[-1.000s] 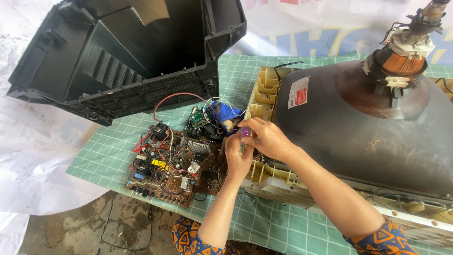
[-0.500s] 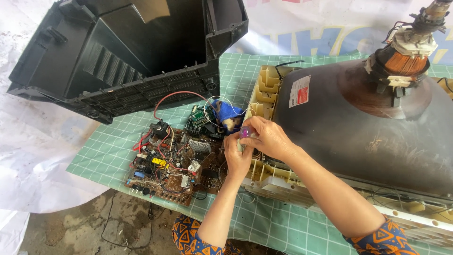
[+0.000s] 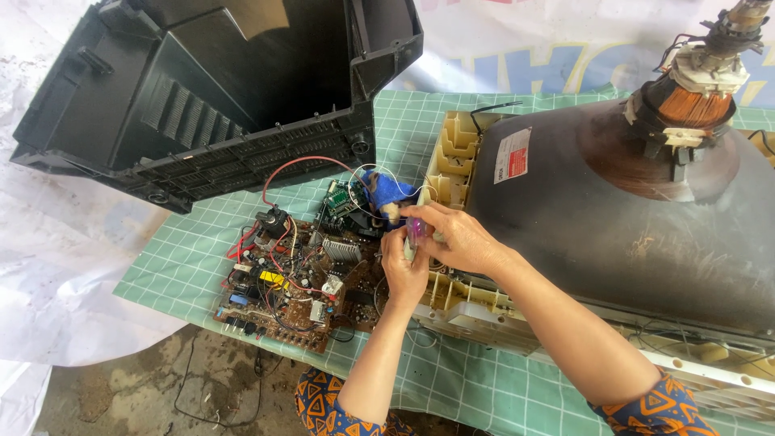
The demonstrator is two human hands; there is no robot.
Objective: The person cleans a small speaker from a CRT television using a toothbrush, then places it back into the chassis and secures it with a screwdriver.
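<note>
We are working at the edge of a brown circuit board (image 3: 299, 278) that is lying flat on a green gridded mat (image 3: 186, 266), just beside the cream plastic front frame (image 3: 452, 161) of a picture tube (image 3: 630, 218). Our left hand (image 3: 404, 270) is rising from below with its fingers curled, pinching the lower end of a small purple-handled tool (image 3: 415, 234). Our right hand (image 3: 452, 238) is reaching across from the tube side and closing around the same tool from above; whether its fingers are also gripping a wire underneath, we cannot tell. Both hands are meeting at the board's right edge, touching or nearly touching a blue component (image 3: 386, 192) from which thin white wires are looping.

We are judging the board to be light and stiff but fragile: its upper face is crowded with upright parts, a finned metal heat sink (image 3: 341, 249) and a red lead (image 3: 303, 161) that is arching towards the black back shell (image 3: 210, 89), lying open on a white sheet (image 3: 56, 266). We are advising a hold on the bare edges only, never on the components, and with slack kept in the wiring, which is tethering the board to the tube.

The tool is appearing small, rigid and easily dropped; a fingertip pinch on its handle is suiting it. The tube itself is looking heavy and breakable, its copper-wound neck (image 3: 686, 105) being the weakest point and no place for a grip.
</note>
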